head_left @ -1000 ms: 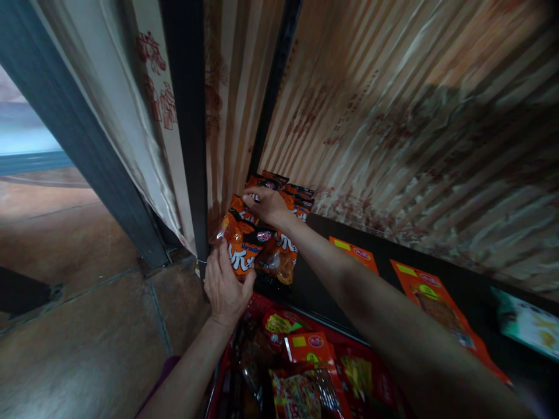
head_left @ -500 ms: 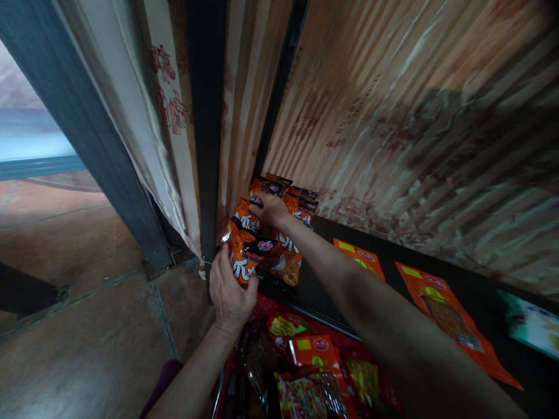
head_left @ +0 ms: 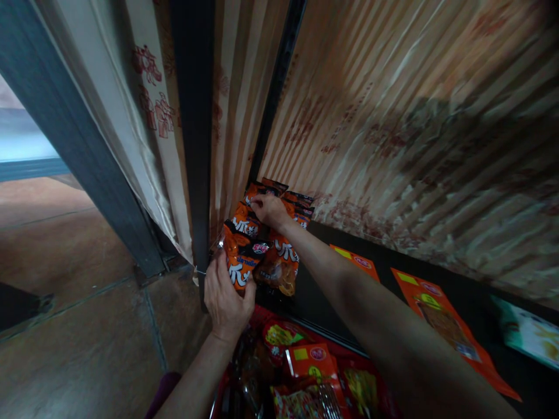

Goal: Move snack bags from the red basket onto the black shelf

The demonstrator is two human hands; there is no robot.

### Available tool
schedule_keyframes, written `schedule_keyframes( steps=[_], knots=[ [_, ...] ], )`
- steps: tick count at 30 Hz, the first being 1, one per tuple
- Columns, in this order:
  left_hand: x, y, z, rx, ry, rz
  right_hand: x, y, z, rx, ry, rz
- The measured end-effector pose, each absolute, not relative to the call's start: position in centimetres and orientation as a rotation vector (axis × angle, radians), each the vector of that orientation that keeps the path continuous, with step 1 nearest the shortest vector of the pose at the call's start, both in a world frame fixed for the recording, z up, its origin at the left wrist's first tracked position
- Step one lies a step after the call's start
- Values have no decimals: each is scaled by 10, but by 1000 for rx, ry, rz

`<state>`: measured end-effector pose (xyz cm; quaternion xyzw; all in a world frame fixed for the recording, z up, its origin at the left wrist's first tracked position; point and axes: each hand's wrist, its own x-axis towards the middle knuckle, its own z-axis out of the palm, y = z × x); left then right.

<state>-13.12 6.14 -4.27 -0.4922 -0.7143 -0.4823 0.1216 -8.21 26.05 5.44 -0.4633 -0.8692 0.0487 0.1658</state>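
My left hand grips the front orange-and-black snack bag, its fingers along the left side and its thumb at the lower right. Farther back, my right hand has curled fingers closed at the upper edge of another orange snack bag; the fingertips are partly hidden. Beside them, a second row of matching snack bags lies on the dark shelf, partly covered by my right wrist.
Below the shelf edge, a red basket holds assorted snack packets. Flat orange packets and a green-and-white packet lie along the shelf to the right. A dark post and a pleated curtain border the shelf.
The view has shifted slightly. Both hands stay at the same bags, and the front bag sits a little more upright in my left hand.
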Motion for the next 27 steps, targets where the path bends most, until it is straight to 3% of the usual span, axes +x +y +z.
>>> schedule_keyframes(
  steps=[6, 17, 27],
  knots=[
    [-133, 53, -52, -1393, -2057, -1585, -76, 279, 58, -1324, -2233, -35],
    [-133, 55, -59, -1392, -2064, -1690, -70, 312, 62, -1643, -2329, 109],
    [-130, 59, -51, -1352, -2107, -1727, -66, 330, 58, -1552, -2274, 239]
  ],
)
